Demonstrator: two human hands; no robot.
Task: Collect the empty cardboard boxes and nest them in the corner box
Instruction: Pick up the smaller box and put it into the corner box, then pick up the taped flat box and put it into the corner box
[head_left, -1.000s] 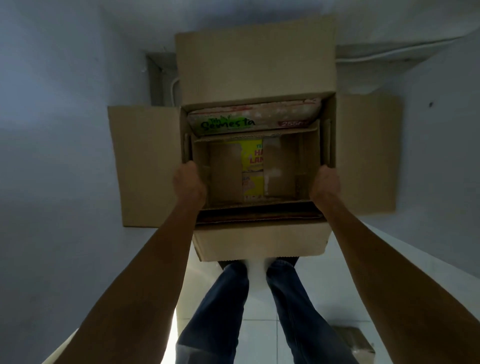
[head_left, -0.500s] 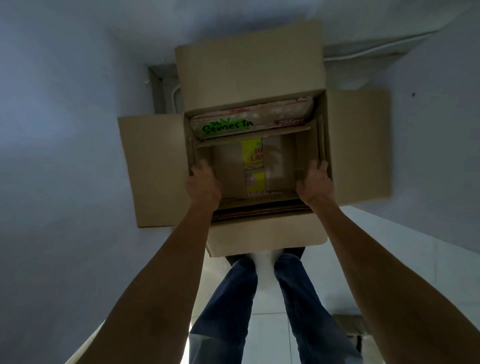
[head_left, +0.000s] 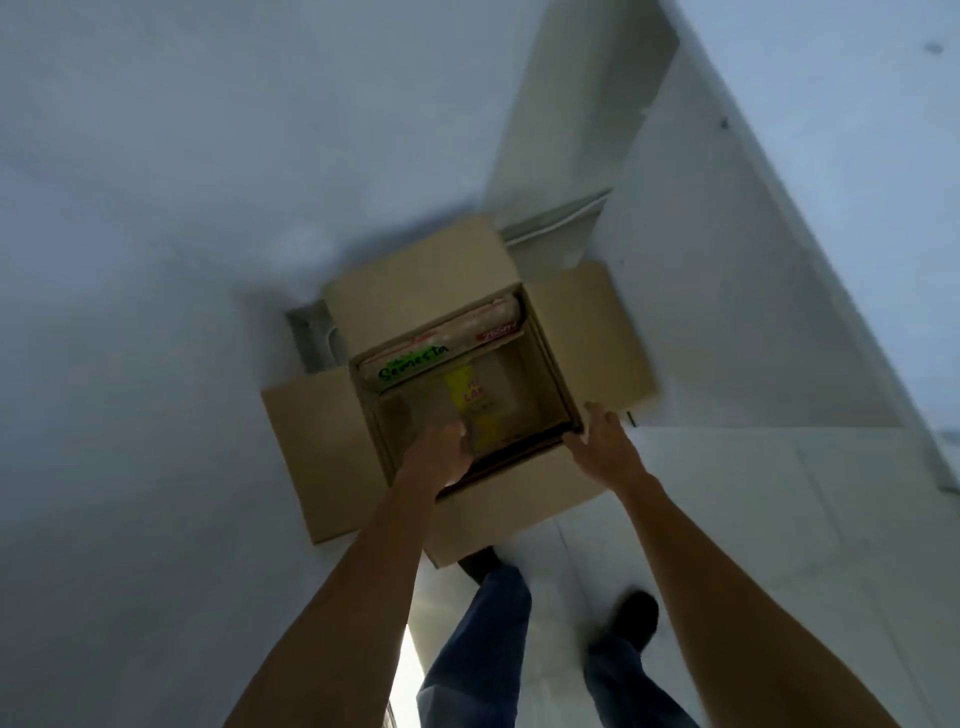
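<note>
I'm looking straight down at the corner box (head_left: 587, 332), sitting on the floor where two pale walls meet, all four flaps folded outward. A smaller cardboard box (head_left: 498, 395) is already sitting inside it, open side up, with a flattened printed carton (head_left: 441, 345) wedged upright between it and the far wall of the big box. I'm seeing yellow print on the inner box's bottom; the frame is blurred, so I can't read it.

My left hand (head_left: 436, 452) is hanging over the near-left part of the opening, fingers loosely curled and grasping nothing I can make out. My right hand (head_left: 605, 436) is hovering just beside the near-right corner of the rim, fingers spread and free; whether it's touching the cardboard I can't tell.

I'm judging the nesting of this box as done. The cardboard looks light and stiff but easily creased, with dry, grippy walls. For any further box I'm advising a two-handed hold on opposite side walls near the rim, not on the floppy flaps.
</note>
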